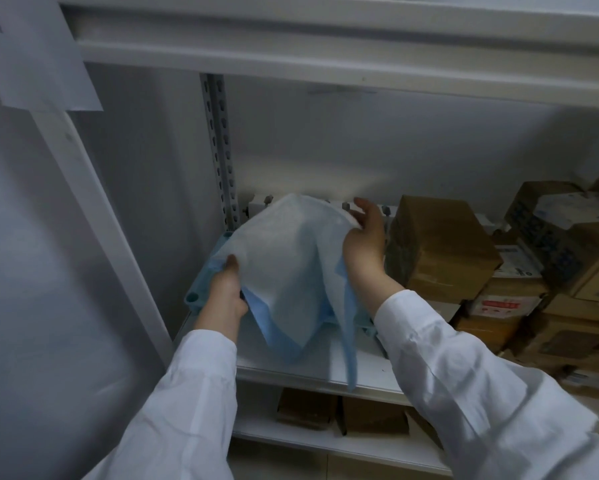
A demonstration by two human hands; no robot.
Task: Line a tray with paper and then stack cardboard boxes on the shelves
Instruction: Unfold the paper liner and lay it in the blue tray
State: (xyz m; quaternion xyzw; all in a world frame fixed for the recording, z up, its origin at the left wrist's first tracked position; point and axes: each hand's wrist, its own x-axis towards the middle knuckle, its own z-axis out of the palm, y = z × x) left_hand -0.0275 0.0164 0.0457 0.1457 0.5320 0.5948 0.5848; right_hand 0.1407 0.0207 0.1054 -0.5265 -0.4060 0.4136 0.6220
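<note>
left hand (227,289): I see it centre left, thumb and fingers pinching the left edge of the paper (284,271).
right hand (364,244): mid-frame, gripping the paper's upper right edge, one finger reaching straighter toward the back.
paper: white over blue, held up in a dome above the tray (196,296), one corner hanging past the shelf (370,375) front.
tray: teal, on the shelf, mostly hidden from me.
cardboard boxes (440,244): piled at right, just beside the right hand.

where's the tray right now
In the head view the teal tray sits at the left end of the shelf, mostly under the paper, left of the cardboard boxes.
</note>
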